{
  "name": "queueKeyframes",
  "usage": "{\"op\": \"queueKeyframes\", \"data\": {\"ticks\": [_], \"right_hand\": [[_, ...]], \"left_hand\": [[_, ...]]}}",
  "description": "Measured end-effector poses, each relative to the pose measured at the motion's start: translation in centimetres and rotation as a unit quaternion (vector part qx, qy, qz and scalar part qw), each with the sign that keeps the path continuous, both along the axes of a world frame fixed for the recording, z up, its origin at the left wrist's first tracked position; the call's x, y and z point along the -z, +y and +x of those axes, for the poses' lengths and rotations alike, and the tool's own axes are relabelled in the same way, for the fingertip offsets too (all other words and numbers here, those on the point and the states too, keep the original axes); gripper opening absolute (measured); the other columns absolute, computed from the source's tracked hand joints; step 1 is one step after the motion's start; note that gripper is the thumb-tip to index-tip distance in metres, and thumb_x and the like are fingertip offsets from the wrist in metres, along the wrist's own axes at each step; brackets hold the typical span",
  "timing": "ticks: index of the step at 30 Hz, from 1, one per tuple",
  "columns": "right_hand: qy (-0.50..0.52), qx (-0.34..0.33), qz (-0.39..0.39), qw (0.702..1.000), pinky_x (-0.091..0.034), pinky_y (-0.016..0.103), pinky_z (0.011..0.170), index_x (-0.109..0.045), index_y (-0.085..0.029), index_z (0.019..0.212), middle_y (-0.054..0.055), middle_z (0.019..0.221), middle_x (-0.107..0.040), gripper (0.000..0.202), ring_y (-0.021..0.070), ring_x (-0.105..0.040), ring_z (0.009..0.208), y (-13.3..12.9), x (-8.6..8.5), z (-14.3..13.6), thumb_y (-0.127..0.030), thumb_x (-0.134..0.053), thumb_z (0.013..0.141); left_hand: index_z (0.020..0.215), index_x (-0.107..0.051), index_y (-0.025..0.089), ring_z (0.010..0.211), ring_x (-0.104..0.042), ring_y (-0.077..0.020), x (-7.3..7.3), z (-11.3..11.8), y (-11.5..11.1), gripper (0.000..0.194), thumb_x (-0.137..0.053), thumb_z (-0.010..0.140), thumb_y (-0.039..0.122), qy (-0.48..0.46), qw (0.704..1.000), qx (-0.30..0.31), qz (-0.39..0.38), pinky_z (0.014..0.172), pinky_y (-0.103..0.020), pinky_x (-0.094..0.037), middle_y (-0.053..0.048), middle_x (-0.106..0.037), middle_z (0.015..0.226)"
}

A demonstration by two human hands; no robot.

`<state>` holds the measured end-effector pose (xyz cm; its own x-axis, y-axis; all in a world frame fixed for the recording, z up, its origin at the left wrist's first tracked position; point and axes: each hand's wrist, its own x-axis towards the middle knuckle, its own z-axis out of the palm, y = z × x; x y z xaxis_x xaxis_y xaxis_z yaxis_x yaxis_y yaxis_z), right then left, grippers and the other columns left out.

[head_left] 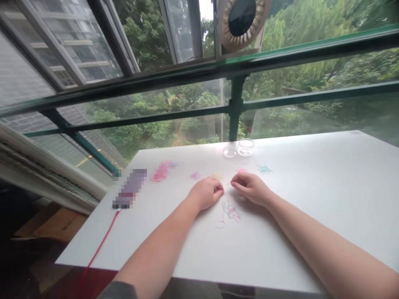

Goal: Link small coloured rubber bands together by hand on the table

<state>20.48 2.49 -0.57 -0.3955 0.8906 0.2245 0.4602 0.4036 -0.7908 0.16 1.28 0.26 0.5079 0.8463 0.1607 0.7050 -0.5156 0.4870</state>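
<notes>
Above a mixed pile of thin coloured loops [231, 211], which look like rubber bands, my two hands are close together but apart. My left hand [205, 193] rests near the board with its fingers curled and thumb pressed in; whatever it may hold is hidden. Thumb and forefinger of my right hand [252, 187] are pinched together, and what lies between them is too small to tell. Just beyond the hands are a yellow group [219, 177] and a pink group [241, 170], both partly covered. A purple-pink group [195, 176] and a teal group [264, 169] lie to either side.
A larger pink and red heap [162, 171] lies at the left of the white tabletop [311, 174]. A clear round container [246, 147] and its lid [230, 153] stand at the back. A blurred-out phone [130, 189] with a red cable [101, 245] lies left. Window rails [199, 112] run behind.
</notes>
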Motion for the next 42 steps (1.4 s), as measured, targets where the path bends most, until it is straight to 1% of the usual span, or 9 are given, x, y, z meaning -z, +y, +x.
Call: {"op": "queueKeyframes", "data": {"ticks": [3, 5, 14, 19, 24, 27, 29, 33, 42], "right_hand": [[-0.014, 0.004, 0.010, 1.000, -0.036, 0.025, 0.052, -0.061, -0.018, 0.074, -0.001, 0.059, -0.052, 0.018, 0.0124, -0.044, 0.053, 0.1, 0.2, 0.1, -0.033, -0.051, 0.079], [-0.022, 0.007, 0.016, 1.000, -0.038, 0.026, 0.055, -0.061, -0.019, 0.074, 0.001, 0.061, -0.056, 0.019, 0.0135, -0.047, 0.055, 0.2, 0.5, 0.1, -0.034, -0.051, 0.079], [-0.040, 0.027, 0.029, 0.998, -0.040, 0.028, 0.058, -0.061, -0.019, 0.075, 0.002, 0.064, -0.060, 0.021, 0.0160, -0.051, 0.058, 0.0, 0.6, -0.2, -0.036, -0.049, 0.079], [-0.066, 0.023, 0.037, 0.997, -0.037, 0.026, 0.054, -0.061, -0.019, 0.074, -0.001, 0.057, -0.055, 0.019, 0.0146, -0.048, 0.054, 0.0, 0.7, -0.6, -0.032, -0.049, 0.077], [-0.086, 0.032, 0.018, 0.996, -0.037, 0.025, 0.056, -0.062, -0.018, 0.071, 0.000, 0.062, -0.059, 0.014, 0.0133, -0.051, 0.057, 0.2, 0.1, -1.5, -0.025, -0.050, 0.074], [-0.085, 0.021, -0.016, 0.996, -0.036, 0.024, 0.055, -0.062, -0.017, 0.069, 0.000, 0.061, -0.060, 0.011, 0.0123, -0.051, 0.055, 0.6, -0.3, -2.1, -0.023, -0.052, 0.071], [-0.074, 0.025, -0.022, 0.997, -0.036, 0.024, 0.054, -0.061, -0.017, 0.068, -0.001, 0.061, -0.060, 0.010, 0.0120, -0.051, 0.056, 0.7, -0.3, -2.2, -0.022, -0.052, 0.071], [-0.018, 0.044, 0.001, 0.999, -0.037, 0.024, 0.054, -0.060, -0.017, 0.070, -0.001, 0.058, -0.055, 0.012, 0.0122, -0.049, 0.056, 0.4, 0.0, -2.0, -0.024, -0.051, 0.074], [0.007, 0.033, 0.006, 0.999, -0.037, 0.026, 0.054, -0.061, -0.019, 0.073, -0.001, 0.060, -0.054, 0.017, 0.0137, -0.047, 0.056, -0.3, 0.4, -1.7, -0.030, -0.050, 0.079]], "left_hand": [[0.080, -0.065, 0.018, 0.084, -0.055, -0.0185, 0.1, 0.1, 0.3, 0.012, -0.056, 0.080, 0.025, 0.031, 0.998, 0.032, 0.037, 0.082, -0.030, -0.042, -0.005, -0.061, 0.086], [0.080, -0.066, 0.018, 0.084, -0.055, -0.0185, 0.3, 0.2, 0.3, 0.011, -0.057, 0.079, 0.024, 0.037, 0.997, 0.047, 0.042, 0.081, -0.030, -0.043, -0.006, -0.062, 0.086], [0.081, -0.068, 0.019, 0.072, -0.057, -0.0137, 0.7, 0.2, -1.0, 0.013, -0.059, 0.077, 0.027, -0.030, 0.998, 0.062, -0.015, 0.069, -0.024, -0.044, -0.003, -0.065, 0.078], [0.079, -0.069, 0.017, 0.065, -0.055, -0.0117, 0.7, -0.2, -0.8, 0.017, -0.059, 0.076, 0.030, -0.081, 0.994, 0.048, -0.051, 0.063, -0.022, -0.043, -0.002, -0.065, 0.073], [0.081, -0.063, 0.014, 0.062, -0.054, -0.0116, 1.3, -0.5, 0.3, 0.026, -0.054, 0.080, 0.038, -0.169, 0.982, -0.062, -0.059, 0.060, -0.023, -0.044, -0.003, -0.063, 0.070], [0.092, -0.061, 0.014, 0.067, -0.058, -0.0129, 1.2, -0.3, 0.8, 0.031, -0.060, 0.075, 0.040, -0.187, 0.976, -0.093, -0.067, 0.064, -0.024, -0.047, -0.005, -0.065, 0.080], [0.094, -0.062, 0.015, 0.069, -0.059, -0.0136, 0.9, 0.0, 1.1, 0.034, -0.062, 0.073, 0.041, -0.172, 0.978, -0.089, -0.081, 0.066, -0.025, -0.047, -0.005, -0.066, 0.084], [0.084, -0.067, 0.016, 0.068, -0.059, -0.0144, 0.5, 0.2, 1.8, 0.029, -0.061, 0.072, 0.042, -0.134, 0.981, -0.061, -0.127, 0.062, -0.024, -0.046, -0.004, -0.067, 0.078], [0.086, -0.068, 0.012, 0.064, -0.057, -0.0122, 1.5, 0.0, 2.3, 0.032, -0.066, 0.069, 0.039, -0.239, 0.944, -0.051, -0.222, 0.057, -0.023, -0.043, -0.005, -0.066, 0.072]]}}
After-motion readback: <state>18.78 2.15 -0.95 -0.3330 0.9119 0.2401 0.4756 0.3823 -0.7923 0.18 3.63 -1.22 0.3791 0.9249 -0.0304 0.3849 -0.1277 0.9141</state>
